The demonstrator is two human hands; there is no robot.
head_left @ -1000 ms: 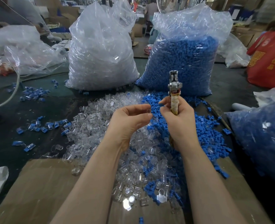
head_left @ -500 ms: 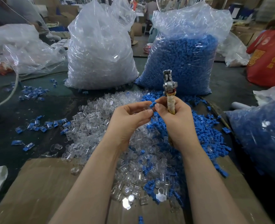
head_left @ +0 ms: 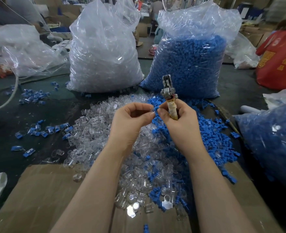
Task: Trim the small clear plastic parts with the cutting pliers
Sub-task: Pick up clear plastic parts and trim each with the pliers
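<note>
Beyond the hands, two tall clear plastic bags (head_left: 105, 52) (head_left: 189, 61) block the way forward. Below them spreads a heap of small clear and blue plastic parts (head_left: 95, 125). Left, the dark tabletop (head_left: 58, 106) offers passage between scattered blue pieces (head_left: 33, 96).

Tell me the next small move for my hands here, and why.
Probably tip the cutting pliers down to the small part pinched between both hands. The right hand grips them pointing up, away from the part, and the left hand steadies it.
</note>
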